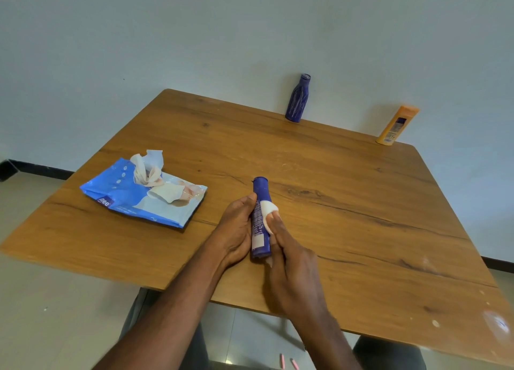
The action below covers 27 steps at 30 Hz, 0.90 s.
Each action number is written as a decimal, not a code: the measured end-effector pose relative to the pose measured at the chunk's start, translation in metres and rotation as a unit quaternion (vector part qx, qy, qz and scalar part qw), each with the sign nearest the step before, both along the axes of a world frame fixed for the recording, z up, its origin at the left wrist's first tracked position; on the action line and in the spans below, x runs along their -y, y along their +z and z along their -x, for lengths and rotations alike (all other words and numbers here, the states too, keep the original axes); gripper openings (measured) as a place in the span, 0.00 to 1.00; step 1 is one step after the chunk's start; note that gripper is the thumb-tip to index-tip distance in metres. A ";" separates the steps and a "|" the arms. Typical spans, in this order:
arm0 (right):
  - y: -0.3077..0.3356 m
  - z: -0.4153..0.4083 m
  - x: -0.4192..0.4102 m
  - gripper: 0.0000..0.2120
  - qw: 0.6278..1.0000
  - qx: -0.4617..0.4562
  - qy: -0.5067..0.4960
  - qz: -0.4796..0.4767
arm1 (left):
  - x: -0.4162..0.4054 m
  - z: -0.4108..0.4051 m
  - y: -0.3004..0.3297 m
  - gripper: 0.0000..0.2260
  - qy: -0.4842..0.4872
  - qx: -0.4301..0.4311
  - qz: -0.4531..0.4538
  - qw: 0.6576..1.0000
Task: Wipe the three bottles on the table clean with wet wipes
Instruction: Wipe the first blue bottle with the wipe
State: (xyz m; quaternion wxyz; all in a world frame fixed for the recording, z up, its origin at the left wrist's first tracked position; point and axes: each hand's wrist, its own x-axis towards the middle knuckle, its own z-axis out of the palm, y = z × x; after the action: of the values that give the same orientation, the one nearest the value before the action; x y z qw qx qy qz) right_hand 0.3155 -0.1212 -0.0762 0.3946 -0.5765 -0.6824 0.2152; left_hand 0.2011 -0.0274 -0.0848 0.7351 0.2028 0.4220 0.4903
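Observation:
A slim dark blue bottle [260,216] is held just above the wooden table [361,203], near its front middle. My left hand [236,230] grips its left side. My right hand [292,266] presses a folded white wet wipe [270,214] against the bottle's right side. A second dark blue bottle [298,98] stands at the table's far edge by the wall. An orange bottle [397,125] stands at the far right corner. A blue pack of wet wipes [130,197] lies on the left, with a wipe sticking out of its opening.
A pale wall runs right behind the table's far edge. Below the near edge I see my legs and a tiled floor with two small pink objects [288,363].

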 end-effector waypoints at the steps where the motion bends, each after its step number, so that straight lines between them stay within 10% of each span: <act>1: 0.003 0.005 -0.002 0.26 1.000 0.010 0.012 -0.012 | 0.000 0.002 0.000 0.15 -0.006 0.005 0.002 1.000; 8: -0.008 -0.003 0.035 0.23 0.985 0.115 0.095 -0.086 | -0.003 0.004 -0.007 0.14 -0.007 -0.008 -0.028 1.000; 10: -0.001 -0.006 0.046 0.20 0.998 -0.037 0.045 -0.013 | -0.003 0.003 -0.009 0.14 0.001 0.019 -0.027 0.999; 13: 0.016 -0.019 0.035 0.13 0.919 -0.366 -0.106 0.098 | -0.005 0.006 -0.010 0.12 0.011 0.074 -0.025 0.997; 27: 0.022 -0.078 -0.007 0.15 0.741 -0.611 -0.112 0.255 | -0.007 0.013 -0.018 0.20 -0.025 0.133 -0.036 0.990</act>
State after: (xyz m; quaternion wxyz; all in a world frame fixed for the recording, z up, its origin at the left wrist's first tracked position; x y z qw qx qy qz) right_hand 0.3938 -0.1140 -0.0541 0.5863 -0.4732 -0.1450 0.6413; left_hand 0.1883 -0.0204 -0.1026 0.7894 0.1722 0.2971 0.5088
